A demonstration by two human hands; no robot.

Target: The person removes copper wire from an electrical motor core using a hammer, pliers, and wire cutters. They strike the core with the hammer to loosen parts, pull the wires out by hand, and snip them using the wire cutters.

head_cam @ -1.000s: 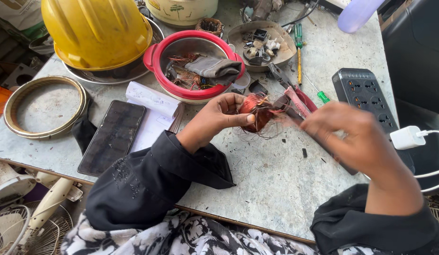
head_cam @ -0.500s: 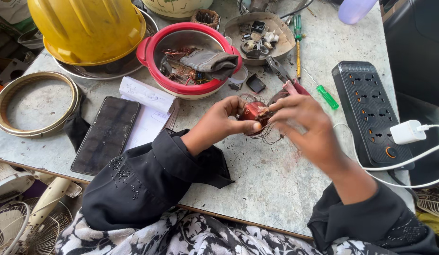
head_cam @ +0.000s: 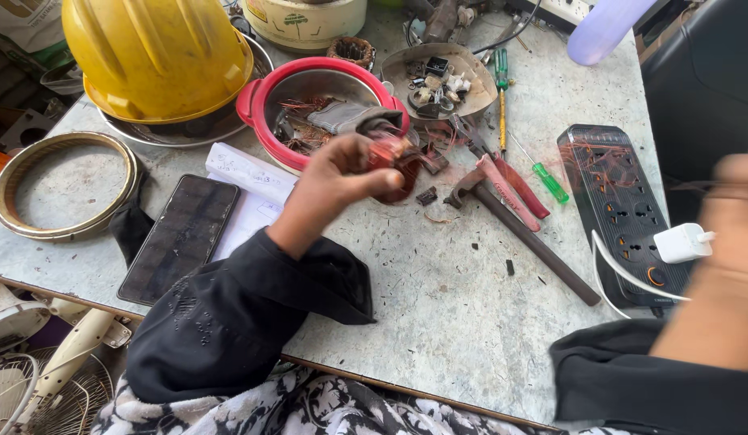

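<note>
A scuffed grey table (head_cam: 438, 322) bears a hammer (head_cam: 519, 229), phone (head_cam: 181, 238) and power strip (head_cam: 624, 209).

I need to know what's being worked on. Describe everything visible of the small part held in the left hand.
The small part is a reddish, coppery piece, blurred, so its finer build cannot be told. The left hand grips it between fingertips and thumb, lifted above the grey table, just in front of the red-rimmed bowl of scrap. A dark rounded portion hangs below the fingers. The right hand is away at the frame's edge, not touching it.
</note>
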